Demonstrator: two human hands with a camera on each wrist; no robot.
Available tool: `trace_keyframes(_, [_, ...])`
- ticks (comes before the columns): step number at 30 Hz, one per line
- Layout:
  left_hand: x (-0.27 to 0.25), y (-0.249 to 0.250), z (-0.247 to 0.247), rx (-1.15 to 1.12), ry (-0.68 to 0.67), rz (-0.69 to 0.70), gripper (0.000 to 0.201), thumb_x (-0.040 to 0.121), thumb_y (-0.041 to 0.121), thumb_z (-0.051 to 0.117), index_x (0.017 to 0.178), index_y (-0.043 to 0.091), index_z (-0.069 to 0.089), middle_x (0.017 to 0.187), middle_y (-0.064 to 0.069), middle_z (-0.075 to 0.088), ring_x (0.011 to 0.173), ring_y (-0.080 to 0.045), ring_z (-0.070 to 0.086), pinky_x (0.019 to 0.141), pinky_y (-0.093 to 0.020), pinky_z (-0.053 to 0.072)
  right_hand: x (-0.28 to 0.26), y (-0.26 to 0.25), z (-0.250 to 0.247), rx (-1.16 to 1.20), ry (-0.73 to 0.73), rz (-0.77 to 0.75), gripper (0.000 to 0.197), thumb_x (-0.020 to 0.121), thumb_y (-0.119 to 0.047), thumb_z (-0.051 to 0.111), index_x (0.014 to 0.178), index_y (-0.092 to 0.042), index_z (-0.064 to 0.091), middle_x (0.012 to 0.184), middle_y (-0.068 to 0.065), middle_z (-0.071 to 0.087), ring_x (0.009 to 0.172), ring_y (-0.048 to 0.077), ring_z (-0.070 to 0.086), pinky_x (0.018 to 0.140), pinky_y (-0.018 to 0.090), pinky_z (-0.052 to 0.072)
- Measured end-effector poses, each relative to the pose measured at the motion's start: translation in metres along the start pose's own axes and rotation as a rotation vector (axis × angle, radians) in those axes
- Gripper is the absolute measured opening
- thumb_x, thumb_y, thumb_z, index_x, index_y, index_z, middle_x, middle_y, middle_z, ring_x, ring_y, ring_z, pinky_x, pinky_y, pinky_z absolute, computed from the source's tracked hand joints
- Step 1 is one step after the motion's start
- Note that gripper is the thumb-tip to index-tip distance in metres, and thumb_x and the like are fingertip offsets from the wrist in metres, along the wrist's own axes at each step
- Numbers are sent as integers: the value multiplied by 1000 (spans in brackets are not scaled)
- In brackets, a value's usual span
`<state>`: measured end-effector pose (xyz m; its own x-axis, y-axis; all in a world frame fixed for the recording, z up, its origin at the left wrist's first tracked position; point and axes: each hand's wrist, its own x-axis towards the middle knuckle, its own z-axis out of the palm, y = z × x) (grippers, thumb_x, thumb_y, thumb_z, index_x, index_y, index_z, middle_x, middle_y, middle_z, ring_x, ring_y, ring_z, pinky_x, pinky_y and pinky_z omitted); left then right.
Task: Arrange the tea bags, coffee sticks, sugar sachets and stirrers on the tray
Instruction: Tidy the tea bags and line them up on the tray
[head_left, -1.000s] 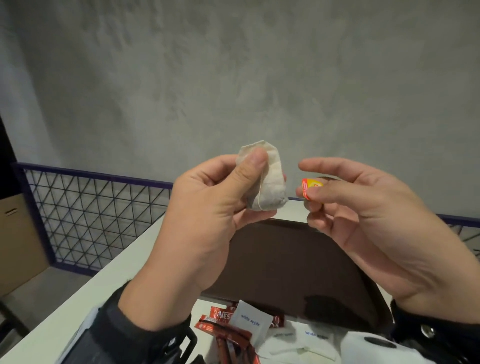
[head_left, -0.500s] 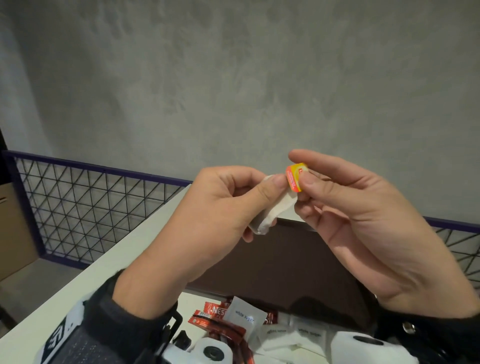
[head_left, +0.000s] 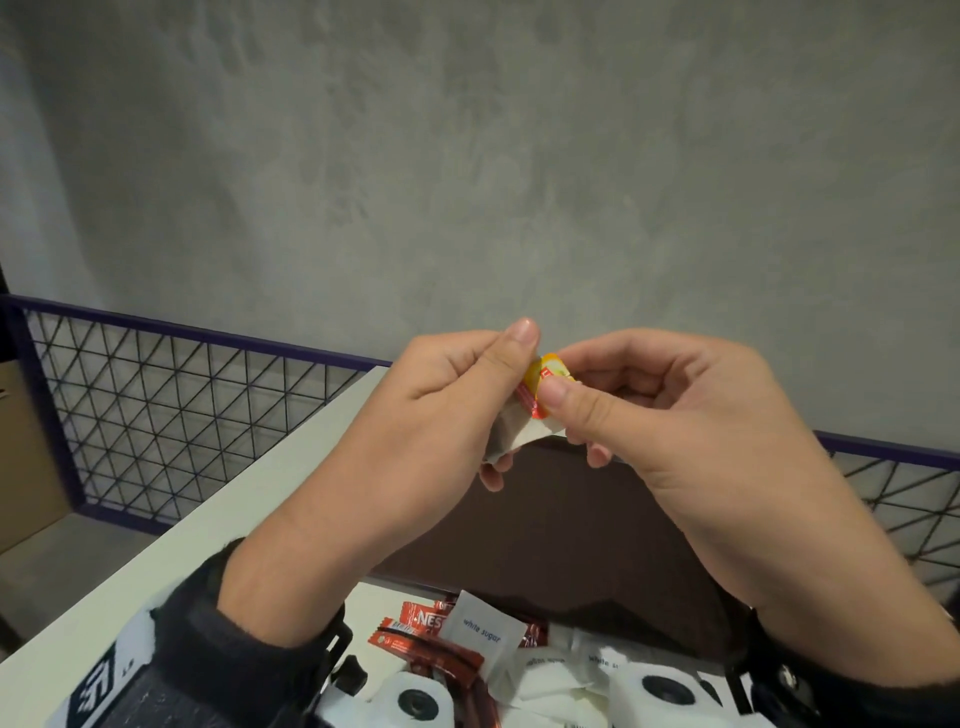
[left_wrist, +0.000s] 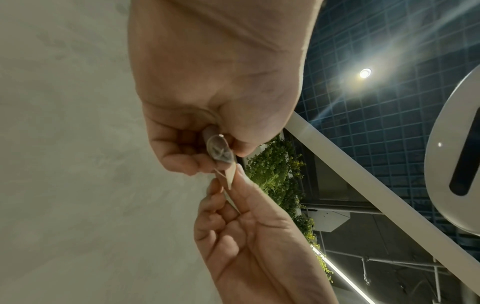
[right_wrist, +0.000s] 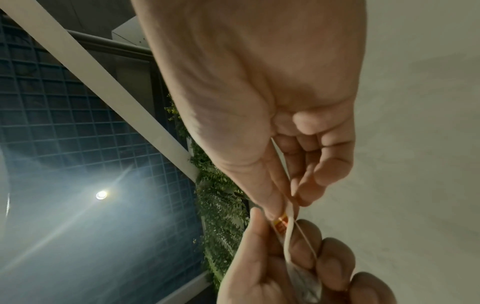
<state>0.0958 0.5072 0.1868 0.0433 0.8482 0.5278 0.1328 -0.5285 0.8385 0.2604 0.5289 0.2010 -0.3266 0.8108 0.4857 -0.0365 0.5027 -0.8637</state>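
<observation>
Both hands are raised above the dark brown tray (head_left: 545, 525). My left hand (head_left: 498, 395) grips a pale tea bag (head_left: 511, 439) between thumb and curled fingers. The right hand (head_left: 558, 382) pinches the bag's yellow-and-red tag (head_left: 543, 376) right against the bag. The left wrist view shows the tea bag (left_wrist: 219, 153) end-on in the left hand (left_wrist: 223, 144). In the right wrist view the tag (right_wrist: 281, 223) sits under the right hand's (right_wrist: 288, 205) thumb. White sugar sachets (head_left: 480, 631) and red coffee sticks (head_left: 423, 621) lie in a heap in front of the tray.
The white table (head_left: 260, 483) runs away to the far left. A purple-framed wire mesh fence (head_left: 171, 395) stands behind it, before a grey wall. A cardboard box (head_left: 26, 457) sits on the floor at far left. White wrist cameras (head_left: 415, 701) cover the bottom edge.
The hands were apart, the bag upright in the left, the tag in the right. The right hand has brought the tag onto the bag and both hands have come lower.
</observation>
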Motion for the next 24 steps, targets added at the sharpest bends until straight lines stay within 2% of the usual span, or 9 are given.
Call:
trace_keyframes(2, [0,0,1,-30,-7,-4,49,105,36,46,89,-6,67,61,-10,48,55,-17,52,53,-35,52,0,0,-2,-22,42,-17,6,80,-16,81,84,-12,79,72,7,74,60,10,61,53,22,48])
trace_keyframes(4, [1,-2,0,-102,-8,-23,35,103,33,58,97,0,71,70,-10,60,61,-22,60,58,-35,56,1,1,-6,-33,104,-40,5,80,-16,81,80,-12,78,71,8,73,58,12,61,53,23,49])
trace_keyframes(6, [2,-4,-2,-179,-11,-45,23,92,25,67,102,5,71,80,-9,68,66,-26,67,60,-33,57,2,1,-9,-6,142,-44,5,81,-14,80,79,-12,76,70,10,73,60,15,62,54,26,50])
trace_keyframes(9, [3,-6,-6,-258,3,-46,24,81,10,69,105,5,69,90,-12,72,68,-26,70,58,-26,55,4,-1,-13,128,143,15,9,77,-16,77,81,-9,74,73,9,73,66,19,66,57,29,51])
trace_keyframes(14, [3,-4,-7,-265,54,22,32,79,7,72,109,15,66,82,-11,72,69,-21,69,59,-23,51,4,-6,-13,280,118,60,22,72,-14,74,88,-1,68,76,13,73,64,21,68,55,27,56])
trace_keyframes(21, [1,0,-2,-149,60,168,30,83,4,68,108,20,65,85,-5,73,73,-19,69,61,-24,51,5,-6,-9,298,156,38,19,68,-15,76,81,-5,65,75,18,72,62,22,69,57,27,58])
trace_keyframes(24, [0,0,-3,-126,71,202,26,83,3,67,102,20,71,85,-10,72,72,-19,67,62,-25,51,4,-7,-9,330,175,28,18,66,-13,76,78,-7,64,76,19,70,64,21,70,61,28,61])
